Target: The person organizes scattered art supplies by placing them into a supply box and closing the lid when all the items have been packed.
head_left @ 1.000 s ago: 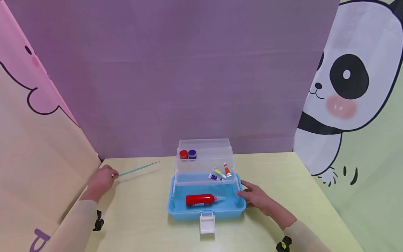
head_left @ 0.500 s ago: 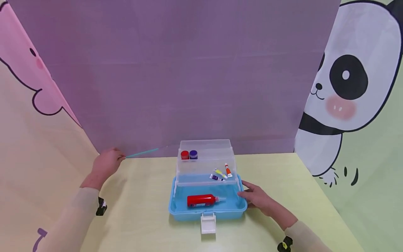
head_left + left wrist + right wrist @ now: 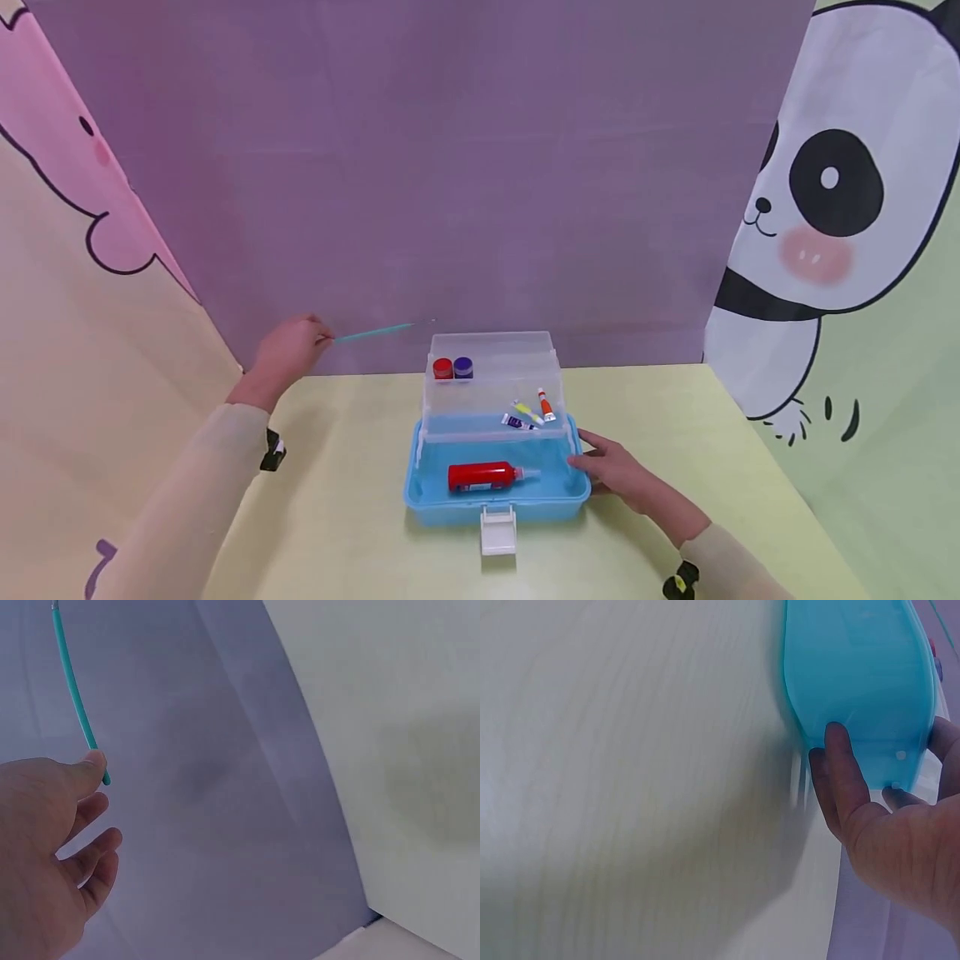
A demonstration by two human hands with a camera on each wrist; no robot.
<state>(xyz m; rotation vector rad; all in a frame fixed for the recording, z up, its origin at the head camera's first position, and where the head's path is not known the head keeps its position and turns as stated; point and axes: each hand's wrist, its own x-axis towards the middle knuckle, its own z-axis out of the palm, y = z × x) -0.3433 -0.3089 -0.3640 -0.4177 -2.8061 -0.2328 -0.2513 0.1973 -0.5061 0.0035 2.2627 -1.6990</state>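
My left hand pinches the end of a thin teal paintbrush between thumb and fingertips, raised over the back left of the table. The brush's far tip points right, toward the box. In the left wrist view the teal handle rises from the pinch. My right hand grips the right wall of a light blue plastic box, thumb over its rim and fingers along the outside. A red bottle with a clear nozzle lies in the box. The white front latch hangs down.
Clear trays stand raised at the back of the box. They hold a red-capped jar, a purple-capped jar and small paint tubes, including an orange one. A purple wall borders the table's back edge.
My left hand has lifted the paintbrush up from near the table and carried it rightward toward the box. The right hand stays on the box.
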